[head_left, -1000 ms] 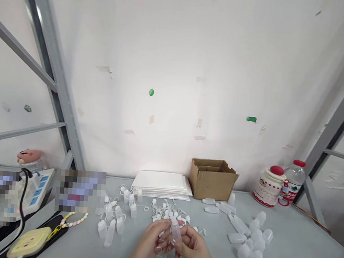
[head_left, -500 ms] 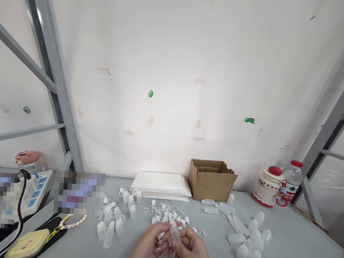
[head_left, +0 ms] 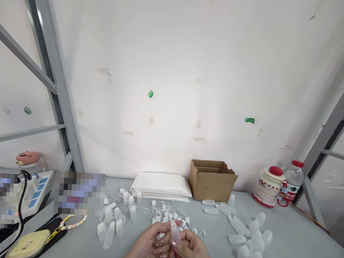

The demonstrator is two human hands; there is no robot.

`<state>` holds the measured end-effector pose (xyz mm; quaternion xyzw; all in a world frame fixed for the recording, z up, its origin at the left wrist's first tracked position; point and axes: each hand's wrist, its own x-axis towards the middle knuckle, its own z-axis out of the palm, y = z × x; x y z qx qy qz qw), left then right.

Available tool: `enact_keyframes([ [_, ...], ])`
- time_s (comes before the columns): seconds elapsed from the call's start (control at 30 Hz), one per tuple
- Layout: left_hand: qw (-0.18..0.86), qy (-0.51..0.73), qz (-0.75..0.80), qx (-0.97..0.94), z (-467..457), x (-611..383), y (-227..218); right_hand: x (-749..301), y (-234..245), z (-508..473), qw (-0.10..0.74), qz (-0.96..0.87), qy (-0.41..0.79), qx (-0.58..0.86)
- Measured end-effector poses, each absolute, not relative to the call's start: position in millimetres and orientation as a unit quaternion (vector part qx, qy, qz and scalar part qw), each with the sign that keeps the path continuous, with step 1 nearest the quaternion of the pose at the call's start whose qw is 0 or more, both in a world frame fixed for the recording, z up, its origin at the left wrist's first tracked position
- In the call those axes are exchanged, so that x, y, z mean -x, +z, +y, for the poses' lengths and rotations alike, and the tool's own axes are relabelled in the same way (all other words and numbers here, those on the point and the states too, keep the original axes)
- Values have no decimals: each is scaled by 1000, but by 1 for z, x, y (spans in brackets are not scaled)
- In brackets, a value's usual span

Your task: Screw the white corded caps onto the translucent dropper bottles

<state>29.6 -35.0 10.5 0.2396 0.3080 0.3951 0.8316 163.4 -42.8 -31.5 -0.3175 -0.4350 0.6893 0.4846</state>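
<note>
A small translucent squeeze bottle (head_left: 175,234) stands nearly upright between my two hands, its narrow white top pointing up. My right hand (head_left: 194,248) is closed round the body, thumb across its front. My left hand (head_left: 149,243) is closed beside it, with the thumb and forefinger at the bottle's top. A small white piece (head_left: 160,236) shows among the left fingers; I cannot make out whether it is held. Just beyond the hands lies a pile of white caps with loop strings (head_left: 169,212).
To the left stand several capped bottles (head_left: 109,234). Uncapped bottles (head_left: 236,239) lie at the right, near a cardboard box (head_left: 213,185). White flat packs (head_left: 159,185) are stacked against the wall. A decorated jar (head_left: 268,188), a power strip (head_left: 39,192) and a yellow case (head_left: 28,244) flank the desk.
The bottle has turned more upright between my hands, and its top shows more clearly. My right fingers have shifted slightly on its body. The view has barely moved.
</note>
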Motion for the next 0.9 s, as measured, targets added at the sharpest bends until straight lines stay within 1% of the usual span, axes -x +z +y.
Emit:
enact_keyframes([
  [0.13, 827, 395, 308, -255, -35, -30, 11, -163, -29, -42, 482, -421, 718, 274],
  [0.27, 808, 409, 326, -272, -33, -33, 6, -163, -32, -41, 492, -427, 708, 274],
  [0.53, 776, 445, 337, -294, -32, -34, 5, -162, -41, -38, 510, -459, 625, 372],
  [0.73, 718, 448, 379, -374, -31, -34, 1, -160, -50, -43, 541, -520, 503, 429],
  [0.8, 699, 452, 396, -387, -31, -33, 0, -159, -48, -45, 542, -522, 511, 415],
  [0.9, 699, 465, 380, -389, -32, -31, 3, -158, -39, -45, 526, -508, 578, 363],
])
